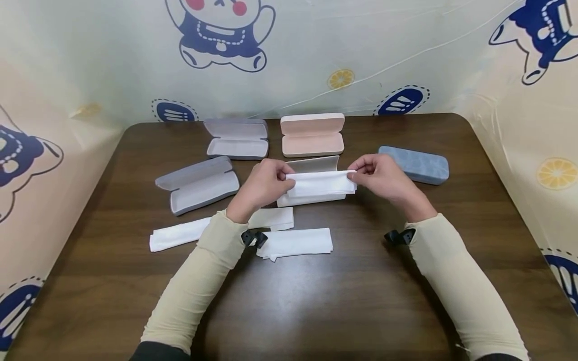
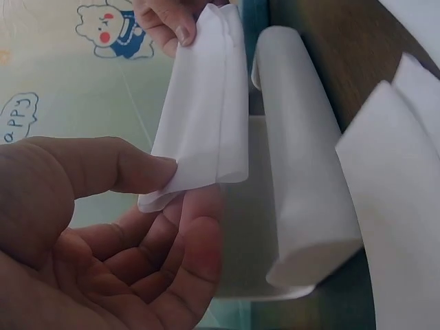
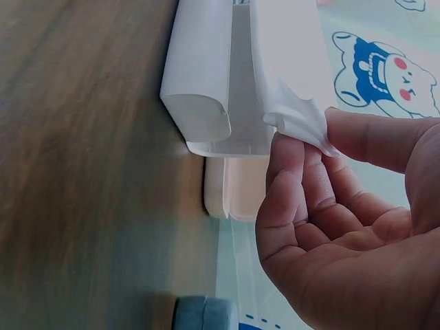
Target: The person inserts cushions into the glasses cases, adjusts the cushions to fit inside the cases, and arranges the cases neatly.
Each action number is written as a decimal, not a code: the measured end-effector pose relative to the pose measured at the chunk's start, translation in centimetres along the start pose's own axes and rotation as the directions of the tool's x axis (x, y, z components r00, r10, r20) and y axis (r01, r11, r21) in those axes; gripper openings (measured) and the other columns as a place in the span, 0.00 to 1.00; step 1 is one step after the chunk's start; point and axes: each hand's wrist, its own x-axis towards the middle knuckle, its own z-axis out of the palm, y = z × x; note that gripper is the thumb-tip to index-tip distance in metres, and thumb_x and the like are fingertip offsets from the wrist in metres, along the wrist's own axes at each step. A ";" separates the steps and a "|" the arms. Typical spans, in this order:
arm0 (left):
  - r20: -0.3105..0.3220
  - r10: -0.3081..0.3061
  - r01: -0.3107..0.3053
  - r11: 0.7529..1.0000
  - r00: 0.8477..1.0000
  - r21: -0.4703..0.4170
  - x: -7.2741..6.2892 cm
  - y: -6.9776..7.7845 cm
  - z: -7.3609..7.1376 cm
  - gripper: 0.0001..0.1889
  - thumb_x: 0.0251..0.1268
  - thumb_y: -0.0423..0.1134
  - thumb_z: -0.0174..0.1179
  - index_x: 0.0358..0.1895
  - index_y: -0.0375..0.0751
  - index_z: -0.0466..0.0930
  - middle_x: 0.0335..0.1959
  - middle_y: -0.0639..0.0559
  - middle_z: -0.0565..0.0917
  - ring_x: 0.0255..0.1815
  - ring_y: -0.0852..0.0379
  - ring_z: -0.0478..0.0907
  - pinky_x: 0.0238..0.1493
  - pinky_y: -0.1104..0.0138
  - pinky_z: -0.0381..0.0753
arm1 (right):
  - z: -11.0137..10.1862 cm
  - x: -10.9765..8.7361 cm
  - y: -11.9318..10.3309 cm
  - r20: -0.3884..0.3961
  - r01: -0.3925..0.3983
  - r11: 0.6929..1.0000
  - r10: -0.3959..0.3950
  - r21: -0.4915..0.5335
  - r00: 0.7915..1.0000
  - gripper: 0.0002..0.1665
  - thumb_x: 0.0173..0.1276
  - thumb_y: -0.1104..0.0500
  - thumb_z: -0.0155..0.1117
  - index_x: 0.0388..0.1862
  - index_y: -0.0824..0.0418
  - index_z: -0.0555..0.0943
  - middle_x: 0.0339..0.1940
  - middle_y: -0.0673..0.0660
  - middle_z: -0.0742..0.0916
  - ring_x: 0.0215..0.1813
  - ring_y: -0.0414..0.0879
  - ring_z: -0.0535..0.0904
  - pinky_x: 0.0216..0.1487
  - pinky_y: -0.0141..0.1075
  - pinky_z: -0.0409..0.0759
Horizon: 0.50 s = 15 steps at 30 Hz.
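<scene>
A folded white cloth [image 1: 321, 184] is stretched between both hands, above an open white glasses case [image 1: 311, 200]. My left hand [image 1: 266, 183] pinches the cloth's left end between thumb and fingers. At the opposite end, my right hand [image 1: 384, 175] pinches it the same way. In the left wrist view the cloth [image 2: 199, 117] hangs in layered folds beside the case [image 2: 302, 151]. The right wrist view has the cloth's bunched corner [image 3: 299, 124] between thumb and fingertips, with the case [image 3: 196, 69] beyond. Part of the case is hidden behind the cloth.
Behind stand an open lilac-grey case [image 1: 238, 148] and an open pink case [image 1: 312, 144]. An open grey case [image 1: 205, 193] lies left; a closed blue case [image 1: 417, 165] lies right. Nearer me are folded white cloths [image 1: 180, 234], partly under my left arm. Patterned curtain [image 1: 293, 60] surrounds the table.
</scene>
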 end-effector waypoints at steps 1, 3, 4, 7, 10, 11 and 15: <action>-0.001 -0.004 0.004 1.000 1.000 -0.002 0.0 -0.2 -0.1 0.07 0.62 0.31 0.58 0.40 0.36 0.85 0.26 0.52 0.75 0.23 0.58 0.65 0.30 0.66 0.66 | 0.1 0.3 -0.1 0.003 -0.003 1.000 0.003 0.004 1.000 0.13 0.72 0.58 0.66 0.49 0.66 0.82 0.40 0.62 0.83 0.43 0.58 0.76 0.40 0.39 0.76; -0.003 -0.011 0.011 1.000 1.000 -0.003 0.1 -0.5 -0.2 0.07 0.62 0.31 0.58 0.40 0.35 0.85 0.26 0.51 0.74 0.23 0.57 0.65 0.30 0.66 0.66 | 0.3 0.8 -0.1 -0.002 -0.009 1.000 0.009 0.010 1.000 0.12 0.72 0.59 0.66 0.48 0.66 0.82 0.39 0.62 0.83 0.44 0.60 0.76 0.41 0.40 0.76; -0.003 -0.015 0.015 1.000 1.000 -0.001 0.2 -0.7 -0.3 0.08 0.63 0.30 0.58 0.41 0.35 0.85 0.27 0.51 0.74 0.23 0.57 0.65 0.31 0.65 0.66 | 0.5 1.0 -0.1 -0.004 -0.011 1.000 0.011 0.013 1.000 0.11 0.72 0.59 0.66 0.47 0.66 0.83 0.39 0.62 0.83 0.44 0.60 0.76 0.40 0.41 0.76; -0.012 -0.023 0.023 1.000 1.000 0.010 0.3 -0.9 -0.5 0.08 0.64 0.31 0.58 0.43 0.34 0.84 0.28 0.50 0.75 0.24 0.56 0.66 0.32 0.65 0.66 | 0.8 1.7 -0.1 -0.002 -0.014 1.000 0.014 0.013 1.000 0.10 0.73 0.59 0.66 0.47 0.65 0.83 0.39 0.62 0.83 0.44 0.61 0.76 0.41 0.41 0.76; -0.026 -0.033 0.034 0.999 0.999 0.020 0.4 -1.3 -0.6 0.09 0.64 0.31 0.58 0.44 0.34 0.84 0.30 0.49 0.75 0.26 0.55 0.67 0.34 0.64 0.68 | 1.1 2.4 -0.1 -0.006 -0.004 1.000 0.004 0.020 1.000 0.09 0.72 0.60 0.66 0.46 0.65 0.83 0.38 0.62 0.83 0.44 0.61 0.76 0.39 0.41 0.75; -0.033 -0.037 0.037 0.999 0.999 0.025 0.4 -1.4 -0.7 0.09 0.64 0.31 0.59 0.44 0.34 0.84 0.30 0.49 0.76 0.27 0.55 0.67 0.35 0.64 0.68 | 1.3 2.6 -0.1 -0.008 0.003 1.000 -0.003 0.024 1.000 0.09 0.72 0.60 0.66 0.45 0.65 0.83 0.37 0.62 0.83 0.43 0.61 0.76 0.38 0.40 0.74; -0.052 -0.055 0.057 0.998 0.997 0.031 0.5 -2.0 -0.8 0.08 0.65 0.31 0.59 0.44 0.34 0.85 0.30 0.49 0.77 0.28 0.55 0.68 0.35 0.64 0.69 | 1.8 3.2 -0.1 -0.012 0.042 0.999 -0.042 0.009 0.999 0.08 0.72 0.61 0.66 0.43 0.65 0.83 0.35 0.61 0.82 0.38 0.55 0.75 0.34 0.38 0.72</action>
